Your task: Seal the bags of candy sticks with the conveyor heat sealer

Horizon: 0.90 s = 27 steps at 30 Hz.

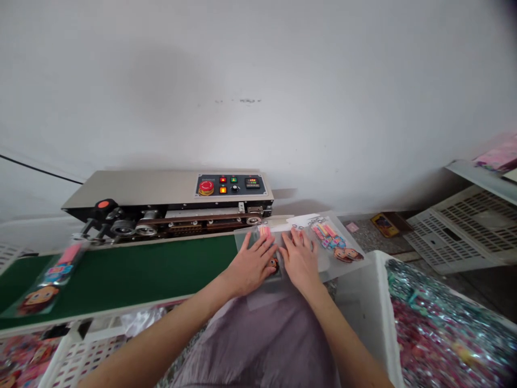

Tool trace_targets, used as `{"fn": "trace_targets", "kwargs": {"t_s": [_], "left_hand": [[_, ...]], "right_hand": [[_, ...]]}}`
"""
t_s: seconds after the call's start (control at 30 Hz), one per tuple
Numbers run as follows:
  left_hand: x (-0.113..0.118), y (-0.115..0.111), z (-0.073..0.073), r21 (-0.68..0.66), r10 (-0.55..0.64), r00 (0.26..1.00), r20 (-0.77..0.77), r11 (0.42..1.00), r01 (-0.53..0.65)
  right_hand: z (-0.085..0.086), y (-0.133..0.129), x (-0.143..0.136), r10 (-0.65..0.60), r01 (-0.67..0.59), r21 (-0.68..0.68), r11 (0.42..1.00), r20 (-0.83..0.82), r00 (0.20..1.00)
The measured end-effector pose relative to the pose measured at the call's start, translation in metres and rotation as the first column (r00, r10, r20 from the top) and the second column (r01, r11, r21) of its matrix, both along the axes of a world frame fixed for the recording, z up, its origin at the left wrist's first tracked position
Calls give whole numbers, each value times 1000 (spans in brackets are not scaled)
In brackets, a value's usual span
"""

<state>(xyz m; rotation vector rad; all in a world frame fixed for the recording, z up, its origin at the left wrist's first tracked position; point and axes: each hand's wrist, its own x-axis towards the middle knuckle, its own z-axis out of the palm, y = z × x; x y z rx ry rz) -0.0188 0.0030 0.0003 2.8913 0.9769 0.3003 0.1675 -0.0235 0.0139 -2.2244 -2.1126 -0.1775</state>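
My left hand [254, 265] lies with its fingers stretched out over a clear plastic bag [251, 302] at the right end of the conveyor. Part of a printed cartoon charm [274, 263] shows beside its fingers; the rest is covered. My right hand [299, 260] rests close by, fingers extended and spread on the plastic. To its right, several keychain charms [329, 237] with metal rings and pink and blue parts lie on a clear sheet or bags. Behind the hands stands a band sealing machine [161, 189] with a lit control panel [232, 185].
A bagged charm [50, 280] lies on the left of the green conveyor belt [161, 269]. At right, a white foam box [382, 302] holds many shiny charms. A white plastic basket [86, 355] sits below the belt. Perforated crates [448, 231] stand at far right.
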Motion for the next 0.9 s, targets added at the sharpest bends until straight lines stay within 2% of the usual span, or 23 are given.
{"fn": "trace_targets", "kwargs": {"t_s": [0.23,0.37,0.47,0.6,0.67,0.73,0.83,0.9], "left_hand": [[-3,1,1,-36,5,1000,-1,999,-5],[-14,-1,5,-17,22,1000,-18,1000,-22],[-32,-5,12,11,85,995,-51,996,-85],[-50,-10,28,67,244,969,-39,968,-241],[-47,-12,35,54,279,960,-17,959,-278],[-35,-12,38,19,237,971,7,971,-237],[-11,-12,36,-36,145,988,54,989,-143],[3,-13,34,-63,125,989,80,991,-120]], "right_hand": [[-5,1,-1,10,-10,25,1000,-8,1000],[-2,1,-5,5,-5,15,1000,-11,1000],[-1,-1,-4,0,0,28,1000,-14,1000],[-3,-3,5,-41,42,99,994,-20,999],[-4,-5,5,-85,88,115,989,-28,996],[-5,-6,-2,-83,87,104,991,-42,996],[-5,-6,-21,11,-7,53,999,-75,997],[-4,-6,-29,63,-60,26,998,-107,992]]}}
